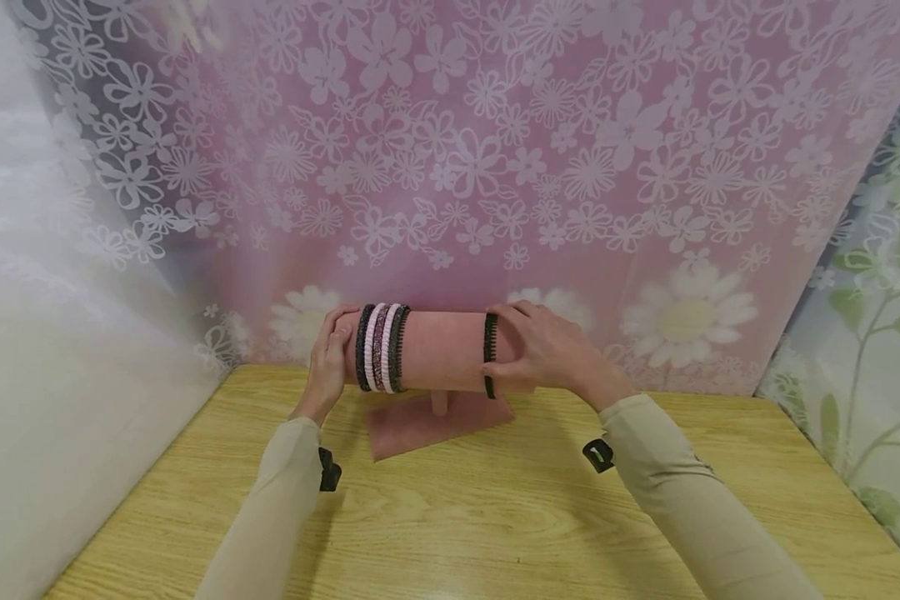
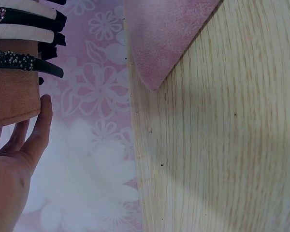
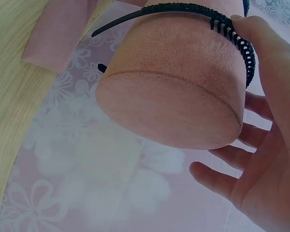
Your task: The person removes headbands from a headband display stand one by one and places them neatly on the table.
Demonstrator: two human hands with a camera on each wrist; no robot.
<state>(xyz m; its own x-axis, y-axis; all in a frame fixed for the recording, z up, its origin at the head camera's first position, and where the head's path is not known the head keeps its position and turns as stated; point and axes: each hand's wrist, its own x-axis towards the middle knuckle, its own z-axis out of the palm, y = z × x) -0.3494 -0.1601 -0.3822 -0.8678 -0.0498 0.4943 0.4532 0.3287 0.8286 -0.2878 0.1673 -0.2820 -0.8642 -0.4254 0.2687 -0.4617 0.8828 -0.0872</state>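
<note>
A pink plush headband stand point(image 1: 442, 350) has a horizontal roll on a short post and a flat base point(image 1: 431, 425). Several headbands point(image 1: 378, 346), black, white and glittery, sit side by side near the roll's left end. My left hand point(image 1: 326, 367) holds that end, fingers round the edge. Toward the right end, a black toothed headband point(image 1: 489, 358) with a beaded surface loops over the roll. My right hand point(image 1: 543, 342) grips it, the thumb point(image 3: 251, 29) at its band and the fingers behind the roll. One tip of this headband sticks out free in the right wrist view.
The stand is on a yellow wood-grain table point(image 1: 450, 517). Close behind it hangs a pink floral curtain point(image 1: 450, 167), with a white sheet point(image 1: 82, 375) at left and a leafy curtain point(image 1: 870, 375) at right. A dark wrist strap piece point(image 1: 598, 455) protrudes below the right sleeve.
</note>
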